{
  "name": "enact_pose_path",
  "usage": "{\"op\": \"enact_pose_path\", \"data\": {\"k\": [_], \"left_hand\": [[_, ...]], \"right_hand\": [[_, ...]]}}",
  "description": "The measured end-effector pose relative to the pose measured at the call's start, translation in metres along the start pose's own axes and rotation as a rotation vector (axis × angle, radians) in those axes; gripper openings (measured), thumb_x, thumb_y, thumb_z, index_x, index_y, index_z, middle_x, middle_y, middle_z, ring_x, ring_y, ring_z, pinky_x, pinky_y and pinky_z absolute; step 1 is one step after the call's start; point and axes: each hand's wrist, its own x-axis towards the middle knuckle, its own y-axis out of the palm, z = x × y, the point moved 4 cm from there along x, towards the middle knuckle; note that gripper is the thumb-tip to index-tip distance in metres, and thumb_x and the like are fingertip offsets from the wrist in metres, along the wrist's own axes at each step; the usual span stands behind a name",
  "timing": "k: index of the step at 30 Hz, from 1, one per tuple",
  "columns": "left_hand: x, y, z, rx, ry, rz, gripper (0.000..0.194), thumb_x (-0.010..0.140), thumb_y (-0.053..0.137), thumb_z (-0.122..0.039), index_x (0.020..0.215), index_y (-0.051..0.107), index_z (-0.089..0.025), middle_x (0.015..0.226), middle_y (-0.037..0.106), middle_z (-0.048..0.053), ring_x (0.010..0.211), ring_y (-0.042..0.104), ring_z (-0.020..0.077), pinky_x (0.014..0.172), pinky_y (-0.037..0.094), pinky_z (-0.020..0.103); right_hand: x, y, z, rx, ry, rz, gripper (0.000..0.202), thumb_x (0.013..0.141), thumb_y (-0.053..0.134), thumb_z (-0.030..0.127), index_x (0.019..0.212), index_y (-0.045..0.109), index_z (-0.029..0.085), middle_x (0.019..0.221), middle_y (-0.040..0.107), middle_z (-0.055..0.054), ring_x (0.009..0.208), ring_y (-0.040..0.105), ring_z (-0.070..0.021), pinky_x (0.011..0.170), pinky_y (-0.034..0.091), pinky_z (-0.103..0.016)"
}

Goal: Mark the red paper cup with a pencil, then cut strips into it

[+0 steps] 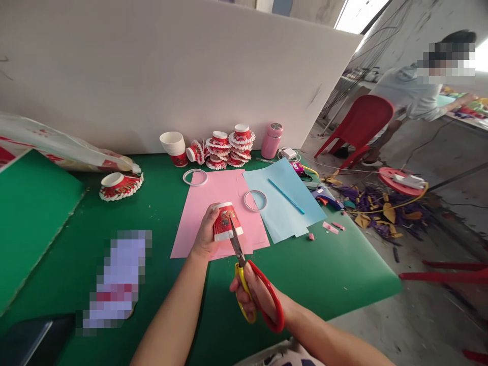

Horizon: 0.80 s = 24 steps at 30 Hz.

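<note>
My left hand (205, 234) is wrapped round the side of a red paper cup (224, 219) with white edges, tipped on its side above the pink sheets. In my right hand (254, 294) is a pair of scissors (238, 249) with one red and one yellow handle. Its blades point up at the cup and overlap the printed side in view; I cannot tell whether they cut into it. Below the cup lie pink paper sheets (198, 223), and beside them blue paper (278, 218) with a blue pen-like stick (285, 196).
Behind stand stacked paper cups (173, 145), several cups with cut, fanned sides (241, 145) and a pink bottle (272, 140). Another fringed cup (118, 185) sits left. White rings (195, 177) lie on the paper. A glue gun (328, 197) is right. A person sits on a red chair (362, 122).
</note>
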Motion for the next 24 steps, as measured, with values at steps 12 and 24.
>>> {"op": "enact_pose_path", "data": {"k": [12, 24], "left_hand": [[-0.0017, 0.0035, -0.0022, -0.036, -0.036, 0.030, 0.040, 0.068, 0.073, -0.046, 0.090, 0.055, -0.018, 0.080, 0.070, 0.004, 0.071, 0.068, 0.0229, 0.065, 0.053, 0.037], [0.0001, 0.0004, 0.0003, -0.027, -0.030, 0.016, 0.040, 0.068, 0.074, -0.046, 0.089, 0.056, -0.017, 0.079, 0.069, 0.004, 0.070, 0.067, 0.0217, 0.065, 0.052, 0.036]], "right_hand": [[0.0005, 0.0025, -0.0022, 0.052, 0.013, -0.033, 0.085, 0.045, 0.042, 0.097, 0.074, 0.049, 0.017, 0.048, 0.032, 0.012, 0.038, 0.023, -0.0028, 0.042, 0.016, -0.021], [-0.0005, 0.0032, -0.0022, 0.063, 0.012, -0.047, 0.080, 0.051, 0.041, 0.094, 0.071, 0.048, 0.017, 0.046, 0.028, 0.013, 0.037, 0.020, -0.0018, 0.039, 0.012, -0.021]]}}
